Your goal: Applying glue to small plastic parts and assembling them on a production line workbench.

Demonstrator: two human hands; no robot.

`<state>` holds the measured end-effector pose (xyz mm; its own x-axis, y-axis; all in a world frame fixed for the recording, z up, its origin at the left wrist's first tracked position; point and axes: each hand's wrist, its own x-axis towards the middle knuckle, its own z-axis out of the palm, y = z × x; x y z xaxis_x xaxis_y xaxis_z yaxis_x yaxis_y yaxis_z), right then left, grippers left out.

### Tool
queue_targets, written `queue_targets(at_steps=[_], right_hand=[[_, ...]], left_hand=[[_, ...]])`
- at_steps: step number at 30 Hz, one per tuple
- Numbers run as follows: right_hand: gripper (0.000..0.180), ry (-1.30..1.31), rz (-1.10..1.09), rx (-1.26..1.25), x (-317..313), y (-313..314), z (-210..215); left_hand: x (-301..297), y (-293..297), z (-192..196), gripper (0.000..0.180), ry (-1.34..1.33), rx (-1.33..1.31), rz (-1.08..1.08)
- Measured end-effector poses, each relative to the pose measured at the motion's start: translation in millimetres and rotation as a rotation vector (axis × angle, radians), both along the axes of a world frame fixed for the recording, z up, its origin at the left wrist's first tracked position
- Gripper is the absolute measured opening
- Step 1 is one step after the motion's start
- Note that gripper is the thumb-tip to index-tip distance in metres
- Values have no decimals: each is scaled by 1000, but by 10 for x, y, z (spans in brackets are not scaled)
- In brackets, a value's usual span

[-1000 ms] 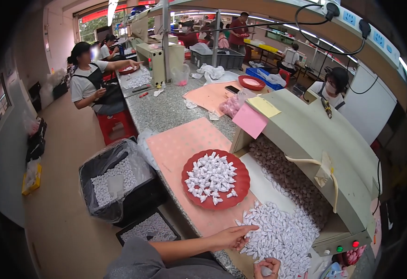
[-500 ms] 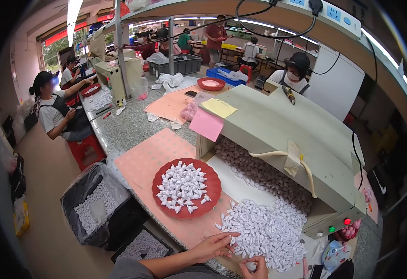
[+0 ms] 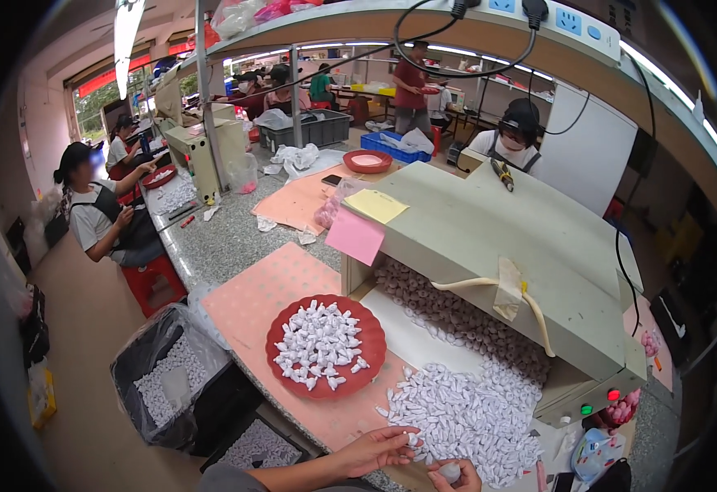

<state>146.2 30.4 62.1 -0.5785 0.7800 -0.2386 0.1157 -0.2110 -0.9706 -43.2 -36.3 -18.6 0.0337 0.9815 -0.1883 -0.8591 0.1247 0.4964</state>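
right hand (image 3: 462, 479): cut by lower edge | piece (image 3: 412, 439) in left hand (image 3: 379, 451): detail too small | brown pile (image 3: 477, 318): partly hidden

No lettering, label, number or sign can be read here.

A small white piece (image 3: 412, 439) sits pinched between the left hand's (image 3: 379, 450) thumb and fingertips, at the near edge of the pile; its finer shape is too small to tell. The right hand (image 3: 458, 476) holds a pale, greyish-white, rounded lump (image 3: 450, 471), partly hidden by the fingers. The pile (image 3: 466, 416) is of many small, slim, white pieces, lying loose at all angles, heaped over one another just beyond both hands.
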Motion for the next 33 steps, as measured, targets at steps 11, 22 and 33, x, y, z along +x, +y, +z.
queue_targets(at_steps=[11,22,33], right_hand=[[25,-14,-30,166,29,7,-260],[31,-32,49,151,-294,-202,-84],[26,56,16,284,-180,-276,-170]], left_hand=[[60,-148,363,30,-67,-17,77],[-247,-430,-100,39,-44,88,52],[-82,-463,-94,32,-75,31,55]])
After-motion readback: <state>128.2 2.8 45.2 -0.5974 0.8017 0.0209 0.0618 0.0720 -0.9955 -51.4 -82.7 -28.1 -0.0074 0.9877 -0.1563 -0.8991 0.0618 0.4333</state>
